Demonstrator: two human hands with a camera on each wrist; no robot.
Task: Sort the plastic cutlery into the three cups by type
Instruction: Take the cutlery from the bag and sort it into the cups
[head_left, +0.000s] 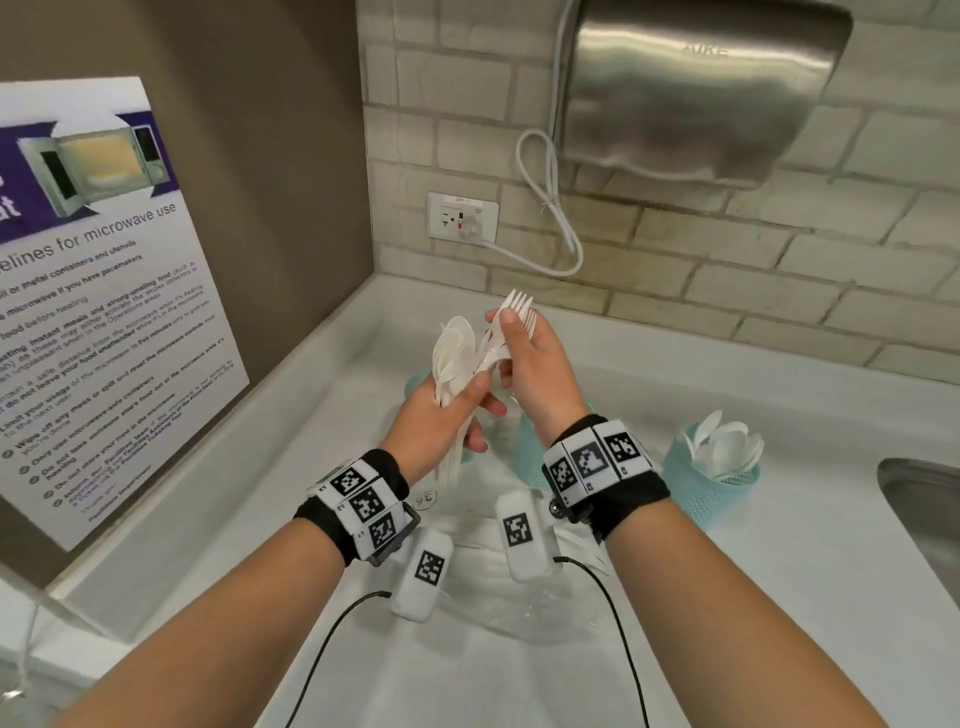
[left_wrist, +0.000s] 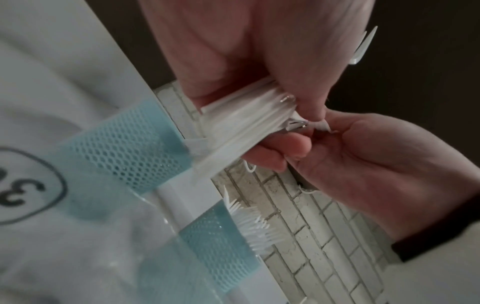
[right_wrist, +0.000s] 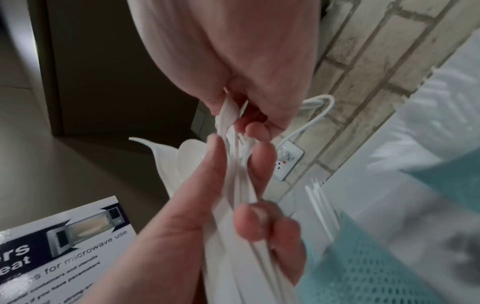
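Observation:
My left hand (head_left: 465, 410) grips a bundle of white plastic cutlery (head_left: 457, 358) above the counter, spoon bowls fanned at its top. My right hand (head_left: 506, 340) pinches several forks (head_left: 519, 306) at the bundle's right side, tines up. In the left wrist view the bundle's handles (left_wrist: 244, 125) pass between my left hand's fingers. Three teal mesh cups stand on the counter. The right cup (head_left: 719, 486) holds spoons. A second cup (left_wrist: 221, 244) holds forks (left_wrist: 257, 226). The third cup (right_wrist: 363, 273) holds straight white pieces (right_wrist: 322, 207), possibly knives. My hands hide most of those two cups in the head view.
A clear plastic container (head_left: 493, 603) lies on the white counter (head_left: 779, 597) under my wrists. A steel sink (head_left: 924, 514) is at the right edge. A hand dryer (head_left: 701, 93), its cord and a wall socket (head_left: 462, 215) are behind; a microwave poster (head_left: 104, 312) hangs left.

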